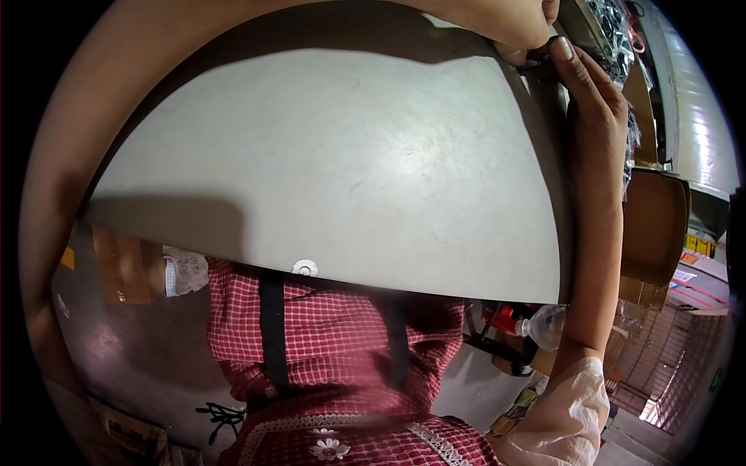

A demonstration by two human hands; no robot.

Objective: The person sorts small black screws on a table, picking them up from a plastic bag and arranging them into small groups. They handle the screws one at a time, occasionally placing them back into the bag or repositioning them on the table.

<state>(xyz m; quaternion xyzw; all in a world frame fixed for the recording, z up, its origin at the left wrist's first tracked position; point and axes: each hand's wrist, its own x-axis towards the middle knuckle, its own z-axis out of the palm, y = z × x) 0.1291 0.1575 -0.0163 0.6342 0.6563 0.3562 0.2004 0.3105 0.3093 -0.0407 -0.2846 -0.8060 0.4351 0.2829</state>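
One left hand (pixel 519 22) beside right hand (pixel 594 87), near tabletop (pixel 334 163)

Two hands (pixel 517 22) (pixel 592 87), one tabletop (pixel 350 179), one bottle (pixel 545 325), two black straps (pixel 273 326) (pixel 397 342), one white disc (pixel 305 268).

No readable text, carton (pixel 134 436) lettering (blurred)

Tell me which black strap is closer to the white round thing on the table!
The picture's left strap: its top sits just left of the white round thing. The other strap is farther away, to the right.
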